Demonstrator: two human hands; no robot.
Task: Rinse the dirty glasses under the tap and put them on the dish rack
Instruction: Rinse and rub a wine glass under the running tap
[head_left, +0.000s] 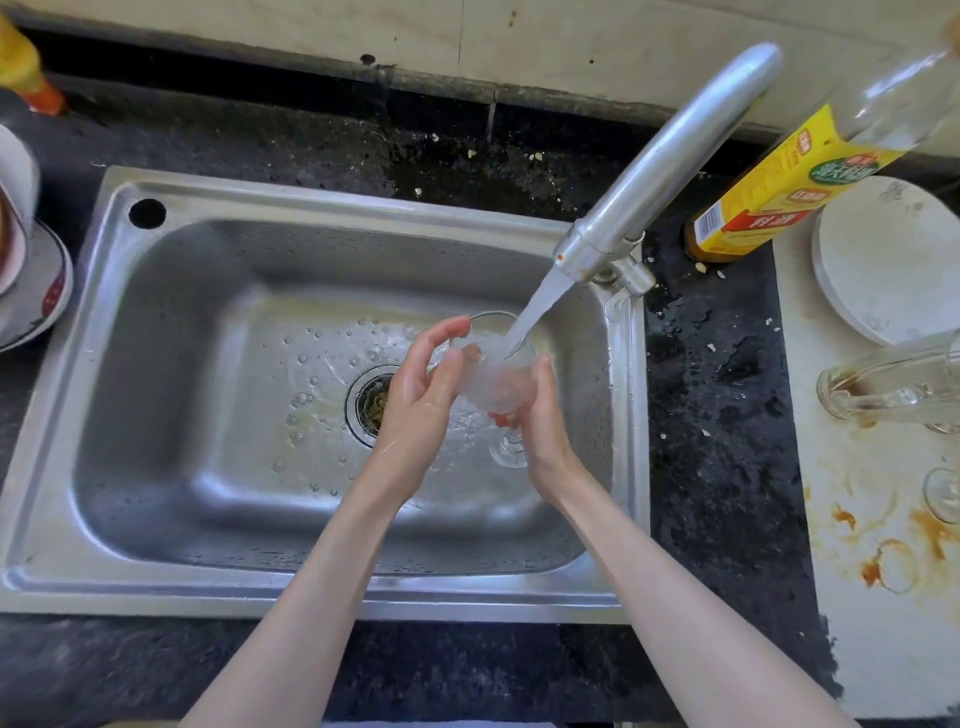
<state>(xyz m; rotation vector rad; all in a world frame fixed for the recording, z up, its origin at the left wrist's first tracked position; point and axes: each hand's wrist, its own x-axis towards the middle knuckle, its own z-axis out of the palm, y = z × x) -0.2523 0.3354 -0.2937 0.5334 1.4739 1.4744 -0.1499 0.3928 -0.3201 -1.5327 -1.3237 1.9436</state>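
Head view: clear stemmed wine glass (493, 374) over the steel sink (322, 597) right half, under the tap stream, bowl tilted away, foot toward the person; right hand (537, 415) grips it below, left hand (423, 387) curls on its rim side

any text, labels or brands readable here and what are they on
"料酒": white characters on a red band of the yellow label on the bottle right of the tap.
Green oval logo on the same label: Chinese characters, too blurred to read.
Small red badges and barcode on that label: too small to read.
Red marks on the plate at far left: pattern or text, cannot tell.
Nothing else carries text.
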